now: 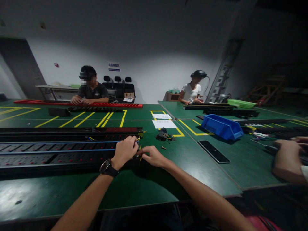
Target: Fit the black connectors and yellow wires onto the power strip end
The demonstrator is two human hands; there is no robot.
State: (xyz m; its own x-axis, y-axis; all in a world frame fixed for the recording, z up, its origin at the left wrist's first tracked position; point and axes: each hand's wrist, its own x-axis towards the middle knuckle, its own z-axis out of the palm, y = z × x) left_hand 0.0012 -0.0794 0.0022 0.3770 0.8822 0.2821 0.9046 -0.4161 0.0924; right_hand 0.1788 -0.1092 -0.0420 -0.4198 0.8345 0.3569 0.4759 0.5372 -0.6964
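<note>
Long black power strips (72, 158) with rows of sockets and small red marks lie side by side on the green table, reaching out to the left. My left hand (125, 150), with a dark watch at its wrist, is closed over their right end. Its fingertips point to the yellow wires (139, 138) there and are partly hidden. Against the same end, my right hand (152, 156) has its fingers bent together in a pinch. What either hand grips is too small or covered to make out. Beyond them lies a black part with coloured wires (165, 136), near a small brass-coloured piece (164, 148).
A phone (213, 151) and a blue bin (222, 126) are to the right. Paper sheets (164, 124) lie behind the wired part. At the right edge, a co-worker's hand (287, 154) is near a tool. Two people sit across the table, one by a red rail (79, 103).
</note>
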